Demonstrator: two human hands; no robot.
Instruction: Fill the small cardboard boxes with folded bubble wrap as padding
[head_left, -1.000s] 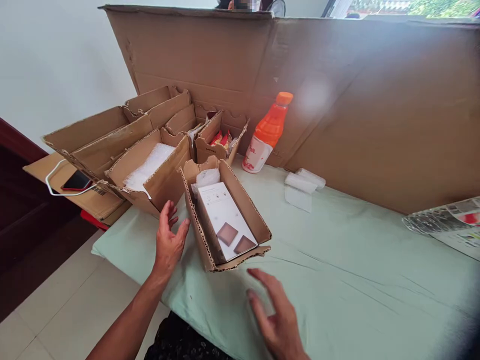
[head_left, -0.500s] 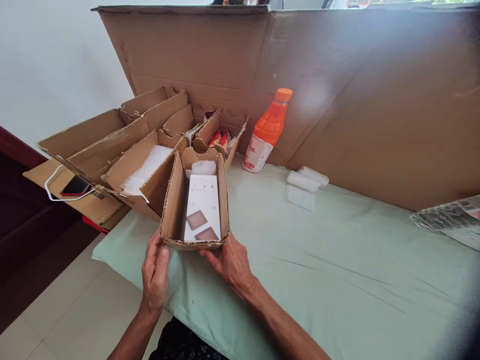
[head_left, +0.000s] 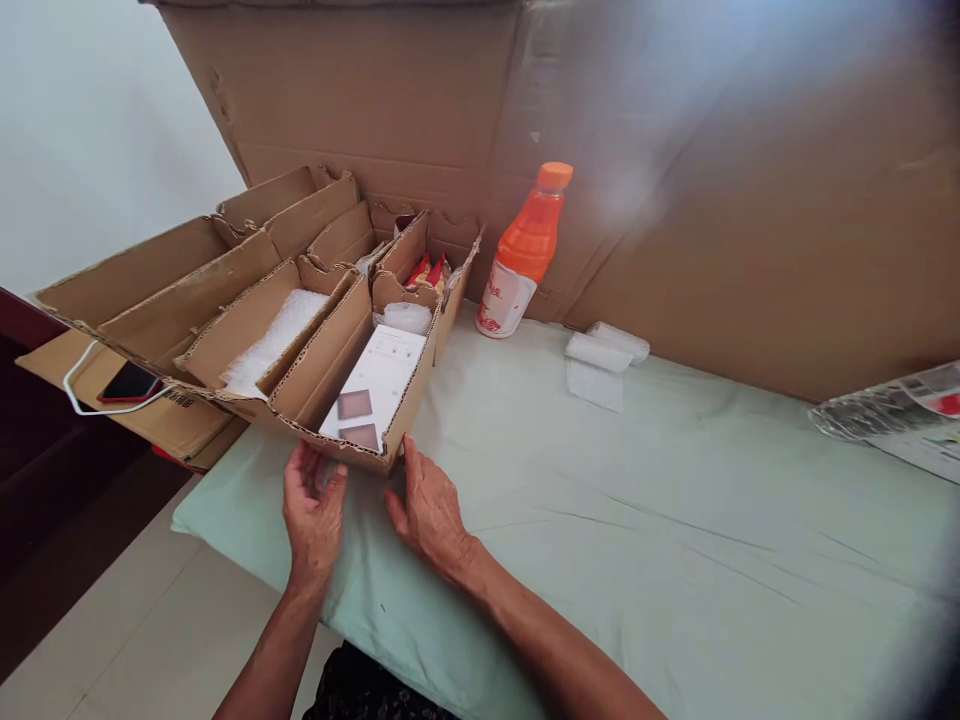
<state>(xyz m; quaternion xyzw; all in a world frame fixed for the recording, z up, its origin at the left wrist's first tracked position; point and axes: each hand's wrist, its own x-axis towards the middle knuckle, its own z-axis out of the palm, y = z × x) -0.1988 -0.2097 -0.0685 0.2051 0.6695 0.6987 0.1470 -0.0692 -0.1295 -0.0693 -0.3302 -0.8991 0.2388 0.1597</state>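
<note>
A narrow cardboard box (head_left: 411,402) stands at the front right of a row of cardboard compartments. In it lie a white carton (head_left: 377,372) with brown squares printed on it and a bundle of bubble wrap (head_left: 405,318) behind. My left hand (head_left: 315,510) is at the box's front edge, thumb apart, its fingertips partly hidden under the edge. At the front right corner, my right hand (head_left: 431,505) touches the box with stretched fingers, the thumb held away. Neither hand is wrapped round the box.
Left are more cardboard compartments (head_left: 191,285), one with bubble wrap (head_left: 277,340), and a phone (head_left: 129,382) near a white cord. Red packets (head_left: 429,270) lie behind. An orange bottle (head_left: 525,250) leans near the cardboard wall (head_left: 720,250). Rolled bubble wrap (head_left: 600,355) and clear plastic packaging (head_left: 892,410) lie right.
The narrow box has shifted left and lined up against the neighbouring compartment. My hands have loosened from its front corners, and my right hand has moved left with it. The view has tilted slightly.
</note>
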